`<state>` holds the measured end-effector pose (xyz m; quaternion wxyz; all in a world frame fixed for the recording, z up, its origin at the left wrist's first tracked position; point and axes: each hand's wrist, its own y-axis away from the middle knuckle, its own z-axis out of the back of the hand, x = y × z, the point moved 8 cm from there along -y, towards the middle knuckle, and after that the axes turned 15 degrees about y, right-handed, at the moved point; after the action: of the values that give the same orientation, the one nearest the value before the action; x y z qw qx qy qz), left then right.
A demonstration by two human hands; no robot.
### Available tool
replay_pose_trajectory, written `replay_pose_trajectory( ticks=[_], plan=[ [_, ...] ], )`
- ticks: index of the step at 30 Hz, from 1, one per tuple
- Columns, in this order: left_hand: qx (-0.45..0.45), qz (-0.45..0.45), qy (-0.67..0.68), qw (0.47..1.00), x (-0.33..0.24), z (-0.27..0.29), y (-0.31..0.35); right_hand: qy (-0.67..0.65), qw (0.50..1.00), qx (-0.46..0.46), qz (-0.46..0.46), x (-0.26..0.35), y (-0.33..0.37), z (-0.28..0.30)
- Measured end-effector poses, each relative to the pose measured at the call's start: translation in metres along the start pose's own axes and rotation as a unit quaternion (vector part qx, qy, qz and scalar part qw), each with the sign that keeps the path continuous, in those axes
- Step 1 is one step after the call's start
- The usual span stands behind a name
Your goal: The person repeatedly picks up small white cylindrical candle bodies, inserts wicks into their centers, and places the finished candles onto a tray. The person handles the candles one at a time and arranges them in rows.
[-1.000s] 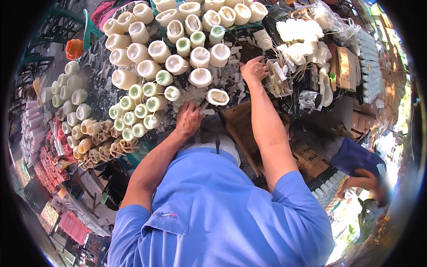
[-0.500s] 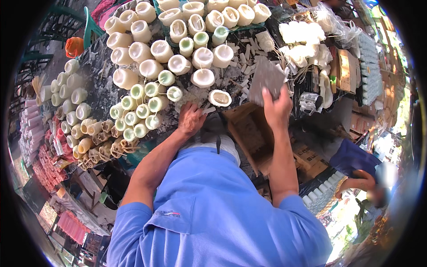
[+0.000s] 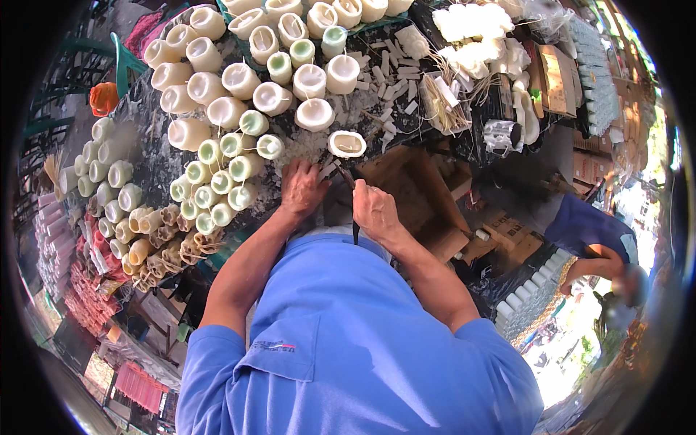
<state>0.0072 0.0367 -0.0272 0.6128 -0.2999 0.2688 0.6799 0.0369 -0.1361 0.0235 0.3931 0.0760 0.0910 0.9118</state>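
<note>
My left hand (image 3: 303, 190) rests at the near edge of the dark, wax-strewn table, fingers bent and closed. A small white wax stick (image 3: 330, 170) sticks out by its index finger and thumb. My right hand (image 3: 375, 209) is closed round a dark flat blade (image 3: 346, 174), seen nearly edge-on, its tip close to the stick; its lower part is hidden. Just beyond stands a hollow cream candle cup (image 3: 347, 144) with an oval mouth. Several short white wax pieces (image 3: 395, 69) lie scattered farther back.
Rows of cream candles (image 3: 225, 112) and pale green candles (image 3: 243, 167) fill the table ahead and left. A bundle of wicks (image 3: 444, 105) and white wax lumps (image 3: 471, 23) lie right. Below the edge is an open cardboard box (image 3: 417, 192). A person in dark blue (image 3: 591, 225) bends at right.
My right hand has come left and down from over the wick bundle, turning the blade from flat-on to edge-on beside my left hand. The left hand stays at the table edge.
</note>
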Motion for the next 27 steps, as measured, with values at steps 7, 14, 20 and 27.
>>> replay_pose_trajectory(
  ticks=[7,14,20,27],
  plan=[
    [0.032,-0.03,0.02,0.999,0.004,-0.008,0.005,0.137,0.951,-0.277,0.026,0.017,0.012,0.04],
    [-0.014,-0.034,0.034,0.999,0.007,-0.008,0.012,-0.043,0.996,-0.032,-0.074,-0.004,-0.006,0.023],
    [-0.009,0.006,0.075,0.997,0.022,-0.016,0.017,-0.073,0.992,-0.029,-0.096,-0.003,-0.018,0.024],
    [-0.019,0.004,0.106,0.994,0.024,-0.016,0.018,-0.015,0.994,-0.097,-0.058,0.005,-0.03,0.027]
  ],
)
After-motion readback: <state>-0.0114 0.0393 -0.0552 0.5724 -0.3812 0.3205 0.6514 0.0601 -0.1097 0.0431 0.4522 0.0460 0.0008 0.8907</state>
